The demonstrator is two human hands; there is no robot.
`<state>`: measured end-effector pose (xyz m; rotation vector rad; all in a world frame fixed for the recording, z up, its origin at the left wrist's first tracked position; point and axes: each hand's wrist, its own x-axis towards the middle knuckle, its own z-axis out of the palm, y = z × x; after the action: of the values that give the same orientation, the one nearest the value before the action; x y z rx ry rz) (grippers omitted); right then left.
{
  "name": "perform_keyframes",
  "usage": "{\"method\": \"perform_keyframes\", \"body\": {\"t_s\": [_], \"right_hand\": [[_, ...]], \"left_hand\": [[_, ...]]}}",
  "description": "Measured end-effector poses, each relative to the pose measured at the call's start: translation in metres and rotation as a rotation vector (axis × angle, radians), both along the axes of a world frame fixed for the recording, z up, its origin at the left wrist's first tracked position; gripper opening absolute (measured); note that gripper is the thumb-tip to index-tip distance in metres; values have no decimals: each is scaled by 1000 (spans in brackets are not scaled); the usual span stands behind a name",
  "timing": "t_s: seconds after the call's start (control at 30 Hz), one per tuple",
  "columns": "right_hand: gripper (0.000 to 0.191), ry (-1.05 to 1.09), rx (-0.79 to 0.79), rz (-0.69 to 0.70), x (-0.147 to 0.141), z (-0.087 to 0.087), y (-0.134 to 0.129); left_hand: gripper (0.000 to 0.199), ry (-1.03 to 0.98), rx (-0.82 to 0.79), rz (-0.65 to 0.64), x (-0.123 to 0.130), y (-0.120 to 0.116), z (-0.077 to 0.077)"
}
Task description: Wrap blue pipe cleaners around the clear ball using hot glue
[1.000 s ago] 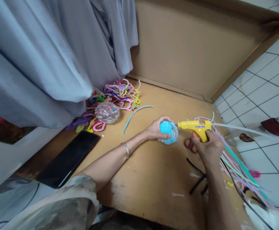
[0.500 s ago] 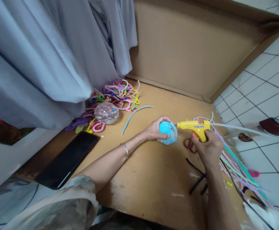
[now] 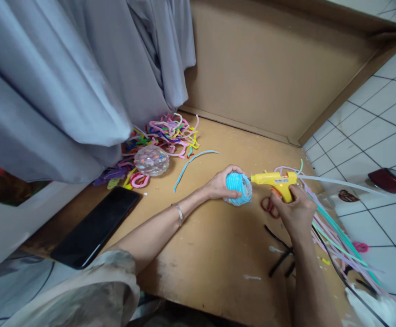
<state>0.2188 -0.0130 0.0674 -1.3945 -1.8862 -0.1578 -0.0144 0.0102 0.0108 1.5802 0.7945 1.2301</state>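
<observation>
My left hand [image 3: 220, 184] is closed around a small clear cup [image 3: 247, 193] wrapped in blue pipe cleaner [image 3: 235, 182], its open end tilted to the right. A yellow hot glue gun [image 3: 279, 180] is gripped in my right hand [image 3: 295, 206], fingers about its handle. The gun's metal nozzle meets the cup's rim or comes very near it; I cannot tell which. A long translucent glue stick [image 3: 341, 181] sticks out from the back of the gun. Red-handled scissors [image 3: 269, 206] lie on the table below the gun.
A black phone [image 3: 97, 227] lies at the left. Behind it are a clear plastic piece [image 3: 152, 160] and a heap of coloured pipe cleaners [image 3: 170, 131]. One blue pipe cleaner [image 3: 191, 161] lies apart. Black strips [image 3: 279, 261] and long pastel pipe cleaners [image 3: 341, 240] are on the right.
Almost nothing differs. The glue gun in my right hand has shifted very slightly left; my left hand and the wrapped cup stay in place.
</observation>
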Motion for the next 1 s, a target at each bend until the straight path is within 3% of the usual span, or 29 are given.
{"method": "perform_keyframes", "body": {"t_s": [1.0], "right_hand": [[31, -34, 76, 8, -1, -2, -1]], "left_hand": [[69, 1, -43, -21, -1, 0, -2]]}}
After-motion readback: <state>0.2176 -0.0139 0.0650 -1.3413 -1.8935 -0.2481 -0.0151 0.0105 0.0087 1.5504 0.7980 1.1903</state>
